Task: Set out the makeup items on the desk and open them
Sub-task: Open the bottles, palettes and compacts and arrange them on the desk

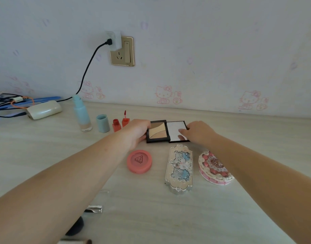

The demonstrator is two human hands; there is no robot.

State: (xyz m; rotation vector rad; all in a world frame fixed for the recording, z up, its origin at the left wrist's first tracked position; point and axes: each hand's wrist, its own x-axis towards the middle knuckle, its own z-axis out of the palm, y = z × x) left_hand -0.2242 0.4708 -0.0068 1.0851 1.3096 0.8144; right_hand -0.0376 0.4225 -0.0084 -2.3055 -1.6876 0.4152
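A black contour palette (158, 131) lies open flat on the desk, its mirror lid (175, 130) folded out to the right. My left hand (138, 132) grips the palette's left edge. My right hand (197, 132) rests on the mirror lid's right side, fingers reflected in it. In front lie a closed round coral blush compact (139, 161), a closed ornate silver-blue palette (180, 169) and a closed pink cake-shaped case (215, 168). Left of the palette stand an opened red lip tint bottle (116, 125) with its wand cap (125, 119), a blue foundation bottle (81, 113) and its blue cap (103, 123).
A white case (44, 109) and tangled cables (8, 103) lie at the far left by the wall. A charger is plugged into the gold wall socket (122, 51). Near the front left edge lie a dark sponge (75, 228), a silver tube (94, 209) and a brush tip (88, 241).
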